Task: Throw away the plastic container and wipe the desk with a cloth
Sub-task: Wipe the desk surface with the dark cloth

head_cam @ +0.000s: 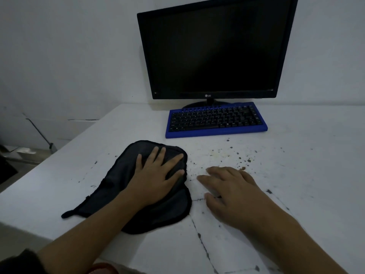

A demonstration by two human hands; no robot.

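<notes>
While flat and spread, left hand (158, 175) on black cloth (167, 210), right hand (231, 190) on crumb-speckled desk (296, 175).

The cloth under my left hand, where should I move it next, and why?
Probably slide the cloth to the right, across the crumbs scattered in front of the keyboard. Your left hand lies flat on it, and that patch of desk looks dirty. The right hand rests on the desk in that path, so steer around it.

Left hand (156, 175) presses flat on the dark cloth (118, 186) — right hand (229, 186) rests spread on the crumb-strewn white desk (296, 175).
</notes>
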